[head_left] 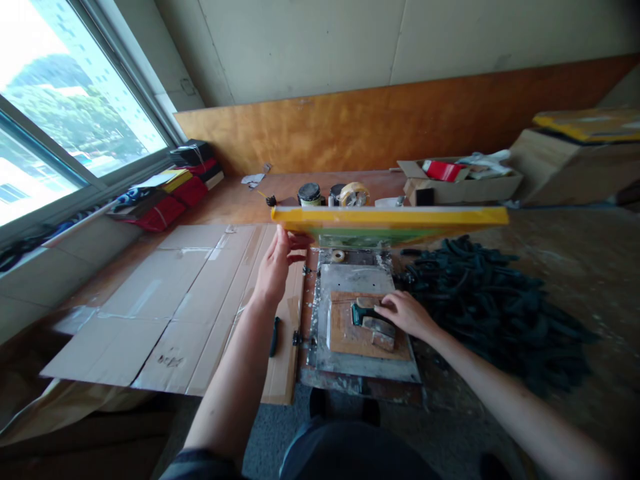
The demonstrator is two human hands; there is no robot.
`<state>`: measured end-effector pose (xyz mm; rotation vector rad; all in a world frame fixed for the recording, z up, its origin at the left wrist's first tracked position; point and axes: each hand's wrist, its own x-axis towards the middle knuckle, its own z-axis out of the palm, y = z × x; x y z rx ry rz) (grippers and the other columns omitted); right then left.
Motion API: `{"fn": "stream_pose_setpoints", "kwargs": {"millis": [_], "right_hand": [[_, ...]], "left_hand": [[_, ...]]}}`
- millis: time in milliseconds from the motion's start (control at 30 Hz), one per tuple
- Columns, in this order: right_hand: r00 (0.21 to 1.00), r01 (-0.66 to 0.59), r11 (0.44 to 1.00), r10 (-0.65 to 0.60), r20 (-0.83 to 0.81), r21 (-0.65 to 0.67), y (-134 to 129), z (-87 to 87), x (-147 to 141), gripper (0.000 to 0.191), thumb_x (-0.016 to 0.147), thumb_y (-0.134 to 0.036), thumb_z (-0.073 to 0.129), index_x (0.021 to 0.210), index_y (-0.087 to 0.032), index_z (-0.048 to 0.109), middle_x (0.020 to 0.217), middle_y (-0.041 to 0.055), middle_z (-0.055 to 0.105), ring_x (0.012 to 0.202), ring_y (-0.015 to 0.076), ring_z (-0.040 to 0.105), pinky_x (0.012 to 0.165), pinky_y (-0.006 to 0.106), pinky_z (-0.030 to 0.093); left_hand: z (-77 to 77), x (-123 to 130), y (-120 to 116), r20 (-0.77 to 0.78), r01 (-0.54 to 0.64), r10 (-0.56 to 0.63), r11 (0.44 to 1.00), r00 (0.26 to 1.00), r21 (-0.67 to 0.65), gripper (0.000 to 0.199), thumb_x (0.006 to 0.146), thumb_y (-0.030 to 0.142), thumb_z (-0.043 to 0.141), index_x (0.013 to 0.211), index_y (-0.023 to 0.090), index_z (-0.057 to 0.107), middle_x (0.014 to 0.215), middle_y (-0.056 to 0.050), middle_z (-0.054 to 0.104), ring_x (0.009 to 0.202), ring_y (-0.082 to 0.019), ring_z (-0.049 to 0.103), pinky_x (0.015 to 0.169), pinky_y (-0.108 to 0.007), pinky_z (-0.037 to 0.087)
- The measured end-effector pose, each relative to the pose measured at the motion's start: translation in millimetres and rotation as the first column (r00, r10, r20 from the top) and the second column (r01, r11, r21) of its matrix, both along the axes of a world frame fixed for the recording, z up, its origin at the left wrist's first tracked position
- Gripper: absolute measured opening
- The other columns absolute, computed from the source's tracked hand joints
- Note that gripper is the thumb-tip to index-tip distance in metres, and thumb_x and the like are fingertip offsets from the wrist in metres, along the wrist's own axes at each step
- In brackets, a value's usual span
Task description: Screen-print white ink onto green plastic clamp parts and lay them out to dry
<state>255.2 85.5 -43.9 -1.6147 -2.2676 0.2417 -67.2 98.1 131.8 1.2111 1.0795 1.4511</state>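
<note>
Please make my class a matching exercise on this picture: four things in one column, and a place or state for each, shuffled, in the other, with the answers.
1. yellow-edged frame
2. dark pieces
3. flattened cardboard
4. single green piece

A. piled in a heap
B. over the brown board, at the right grip
C. spread out at the left
D. raised, at the left grip

Pairs: 1-D; 2-A; 3-C; 4-B
</note>
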Motion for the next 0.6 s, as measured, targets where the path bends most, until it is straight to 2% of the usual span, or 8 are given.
{"fn": "stream_pose_setpoints", "kwargs": {"millis": [100, 200, 233, 300, 367, 433, 500, 600], "right_hand": [[0.992, 0.026, 1.000, -0.025, 0.126, -0.007, -18, -16.1, -24, 0.020, 0.087, -0.033, 0.057, 0.074, -0.018, 0.056, 0.083, 0.0071, 0.063, 0.083, 0.0214, 0.060, 0.070, 0.030, 0.044], [0.988, 0.126, 0.992, -0.127, 0.083, 0.018, -32, -10.4, -47, 0.019, 0.092, -0.027, 0.049, 0.075, -0.019, 0.051, 0.073, 0.0052, 0.061, 0.071, 0.0182, 0.058, 0.064, 0.028, 0.042], [0.987, 0.157, 0.986, -0.158, 0.018, 0.053, -39, -6.4, -57, 0.019, 0.093, -0.027, 0.047, 0.077, -0.019, 0.050, 0.073, 0.0049, 0.060, 0.070, 0.0180, 0.058, 0.063, 0.028, 0.043], [0.978, 0.176, 0.975, -0.158, -0.135, 0.136, -59, 1.9, -83, 0.018, 0.094, -0.029, 0.044, 0.080, -0.020, 0.050, 0.076, 0.0054, 0.059, 0.073, 0.0193, 0.057, 0.066, 0.031, 0.044], [0.976, 0.054, 0.981, -0.012, -0.218, 0.187, -79, 9.8, -110, 0.014, 0.094, -0.028, 0.044, 0.084, -0.021, 0.051, 0.082, 0.0060, 0.059, 0.080, 0.0208, 0.056, 0.072, 0.034, 0.046], [0.951, -0.197, 0.965, 0.231, -0.206, 0.174, -91, 16.6, -121, 0.009, 0.093, -0.023, 0.045, 0.091, -0.021, 0.054, 0.089, 0.0056, 0.061, 0.087, 0.0205, 0.055, 0.079, 0.034, 0.046], [0.928, -0.315, 0.939, 0.335, -0.164, 0.137, -91, 19.3, -101, 0.016, 0.092, -0.018, 0.044, 0.099, -0.022, 0.057, 0.096, 0.0049, 0.063, 0.093, 0.0193, 0.055, 0.084, 0.033, 0.045], [0.996, -0.085, 0.991, 0.086, -0.008, 0.100, -70, 3.2, -19, 0.019, 0.088, -0.018, 0.045, 0.097, -0.021, 0.061, 0.096, 0.0078, 0.064, 0.092, 0.0226, 0.057, 0.080, 0.036, 0.047]], "left_hand": [[0.4, 11, 5, 0.021, -0.124, 0.123, 0.992, 0.992, 0.038, 0.055, 0.088, 0.064, 0.035, 0.110, 0.018, 0.056, 0.091, -0.008, 0.069, 0.086, -0.016, 0.065, 0.068, -0.026, 0.051], [-36.8, 28, -31, -0.011, -0.075, 0.074, 0.982, 0.997, -0.173, 0.060, 0.084, 0.066, 0.041, 0.115, 0.016, 0.054, 0.088, -0.010, 0.070, 0.074, -0.016, 0.065, 0.060, -0.024, 0.050], [-55.9, 36, -49, -0.025, 0.036, -0.047, 0.945, 0.999, -0.325, 0.064, 0.081, 0.069, 0.045, 0.111, 0.013, 0.057, 0.086, -0.012, 0.070, 0.068, -0.016, 0.064, 0.056, -0.024, 0.049], [-96.1, 52, -88, 0.043, 0.303, -0.353, 0.726, 0.935, -0.617, 0.072, 0.071, 0.072, 0.054, 0.112, 0.013, 0.058, 0.093, -0.016, 0.070, 0.073, -0.022, 0.066, 0.051, -0.026, 0.048], [-129.4, 63, -117, 0.143, 0.306, -0.287, 0.673, 0.947, -0.673, 0.068, 0.072, 0.073, 0.052, 0.106, 0.016, 0.058, 0.099, -0.014, 0.069, 0.083, -0.023, 0.066, 0.055, -0.027, 0.050], [-151.0, 61, -130, 0.164, 0.194, -0.112, 0.711, 0.980, -0.676, 0.060, 0.075, 0.072, 0.048, 0.098, 0.017, 0.057, 0.093, -0.010, 0.068, 0.079, -0.020, 0.064, 0.055, -0.025, 0.049], [-164.4, 39, -126, 0.085, 0.061, -0.006, 0.748, 0.996, -0.661, 0.056, 0.077, 0.071, 0.046, 0.092, 0.017, 0.055, 0.081, -0.006, 0.068, 0.064, -0.015, 0.061, 0.050, -0.022, 0.043], [-181.7, -23, -108, -0.246, -0.164, 0.004, 0.756, 0.969, -0.634, 0.060, 0.080, 0.073, 0.032, 0.090, 0.017, 0.052, 0.065, -0.004, 0.064, 0.049, -0.014, 0.056, 0.045, -0.022, 0.036]]}}
